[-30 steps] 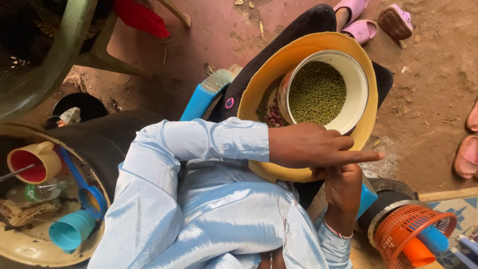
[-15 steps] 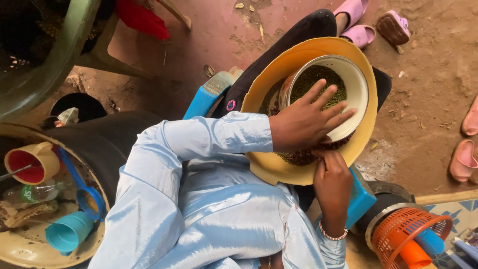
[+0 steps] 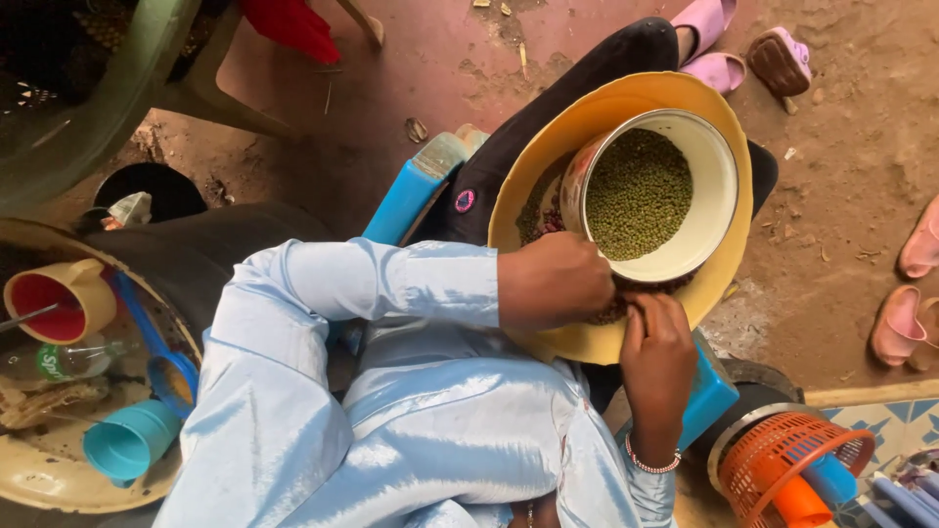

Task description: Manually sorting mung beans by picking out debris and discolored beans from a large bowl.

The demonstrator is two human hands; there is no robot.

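My left hand (image 3: 554, 281) has pulled back off the bowl (image 3: 653, 194) since half a second ago: the fingers that lay spread across the beans are now curled in, knuckles up, the hand bunched at the bowl's near rim. What is under those fingers I cannot tell; they hide their own tips. The bowl itself has come clear and shows its whole mouth again.

From the head camera, looking straight down: the white bowl sits tilted on the yellow tray (image 3: 719, 127) in my lap, filled with green beans (image 3: 638, 192). Darker grains (image 3: 537, 212) lie loose on the tray, just beside the bowl on its left. My right hand (image 3: 657, 354) is at the tray's near edge, fingers pointing up toward the bowl and pressed to a dark heap under its rim; it looks narrow, fingers together, and whether it pinches anything I cannot tell. A bead bracelet (image 3: 652, 460) rings that wrist. Both arms cross over my pale blue shirt (image 3: 411, 411).

Round about: a blue stool (image 3: 411, 196) under me, an orange basket (image 3: 794, 460) at lower right, pink sandals (image 3: 709, 44) beyond the tray. At left, a round pan (image 3: 59, 484) holds a red-and-yellow cup (image 3: 59, 298), a blue cup (image 3: 127, 442) and a blue ladle (image 3: 155, 347).
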